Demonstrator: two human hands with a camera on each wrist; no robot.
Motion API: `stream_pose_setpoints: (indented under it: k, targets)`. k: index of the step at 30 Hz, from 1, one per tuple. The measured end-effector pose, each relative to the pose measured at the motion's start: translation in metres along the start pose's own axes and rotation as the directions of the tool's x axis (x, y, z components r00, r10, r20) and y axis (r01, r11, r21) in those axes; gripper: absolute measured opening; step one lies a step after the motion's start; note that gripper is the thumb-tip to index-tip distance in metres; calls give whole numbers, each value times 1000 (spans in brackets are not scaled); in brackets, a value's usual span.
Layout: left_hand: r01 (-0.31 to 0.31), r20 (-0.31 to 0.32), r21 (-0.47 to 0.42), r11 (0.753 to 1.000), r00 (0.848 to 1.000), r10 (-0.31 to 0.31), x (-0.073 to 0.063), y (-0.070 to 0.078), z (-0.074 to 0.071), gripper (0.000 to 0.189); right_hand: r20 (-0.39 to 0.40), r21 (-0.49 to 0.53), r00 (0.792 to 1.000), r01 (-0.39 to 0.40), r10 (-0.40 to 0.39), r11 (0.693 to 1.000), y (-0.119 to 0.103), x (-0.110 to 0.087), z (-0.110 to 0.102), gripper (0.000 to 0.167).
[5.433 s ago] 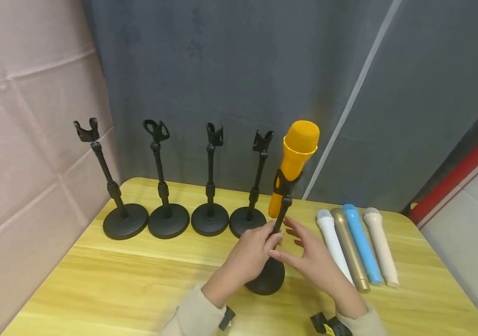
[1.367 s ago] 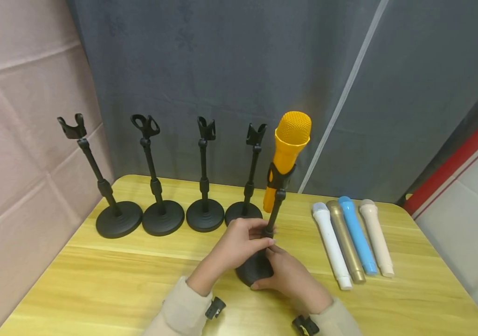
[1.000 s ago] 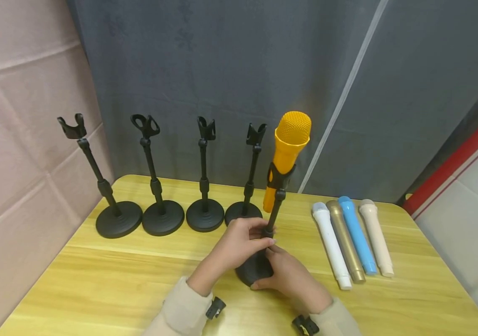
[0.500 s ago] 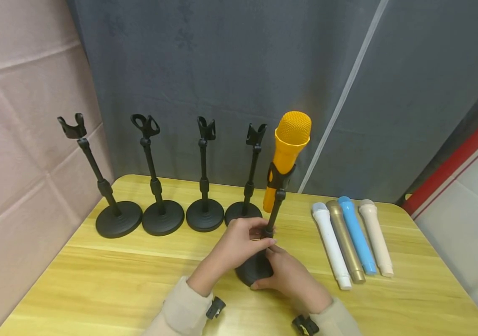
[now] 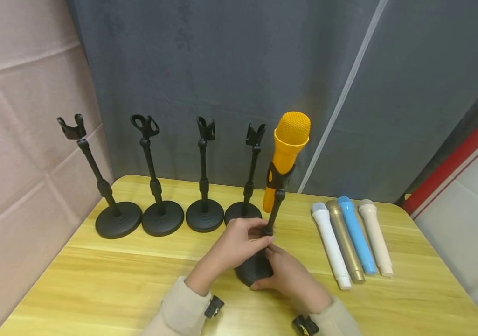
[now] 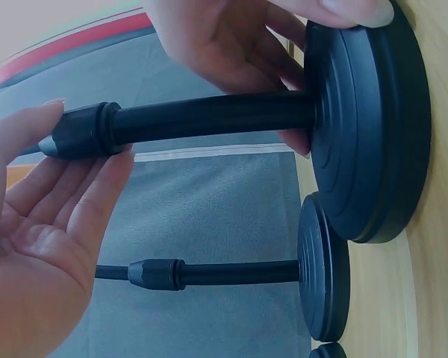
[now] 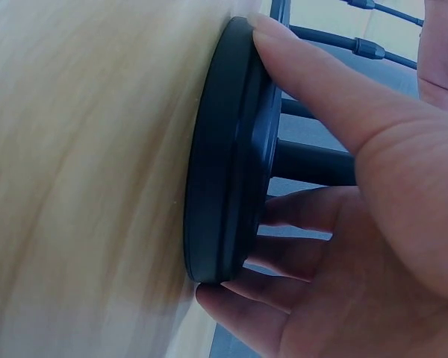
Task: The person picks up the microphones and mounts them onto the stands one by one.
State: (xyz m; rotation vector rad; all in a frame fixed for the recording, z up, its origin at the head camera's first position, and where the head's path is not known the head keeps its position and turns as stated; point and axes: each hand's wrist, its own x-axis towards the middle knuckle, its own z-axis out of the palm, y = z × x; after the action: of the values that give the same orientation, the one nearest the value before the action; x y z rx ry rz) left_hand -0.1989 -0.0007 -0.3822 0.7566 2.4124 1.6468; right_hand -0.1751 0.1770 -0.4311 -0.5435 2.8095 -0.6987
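Note:
A yellow microphone (image 5: 286, 156) leans in the clip of the nearest black microphone stand (image 5: 275, 211), head up. My left hand (image 5: 236, 245) pinches the collar (image 6: 81, 131) partway up that stand's pole, thumb on one side and fingers on the other. Lower down, my right hand (image 5: 292, 277) grips the round base (image 7: 228, 164) by its edge, with the thumb and fingers spread around it. The base stands on the table. From the head view, both hands cover the lower pole and part of the base.
Behind and to the left, several black stands with bare clips form a row, including one stand (image 5: 118, 219) at the far left. On the right lie white (image 5: 333, 247), gold (image 5: 346, 242), blue (image 5: 357, 235) and beige (image 5: 376, 238) microphones. A grey curtain (image 5: 222, 56) hangs behind the wooden table (image 5: 96, 289).
Compared with the oldest frame, my left hand has moved down the pole to the collar, and my right hand has gone from beside the pole to the base. Over the last second, nothing visibly moves.

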Motion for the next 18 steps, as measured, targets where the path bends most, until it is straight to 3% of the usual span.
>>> stream_pose_setpoints:
  k: [18]
  targets:
    - [11, -23, -6, 1000, 1000, -11, 1, 0, 0, 40, 1, 9, 1000, 3, -3, 1000, 0, -1, 0, 100]
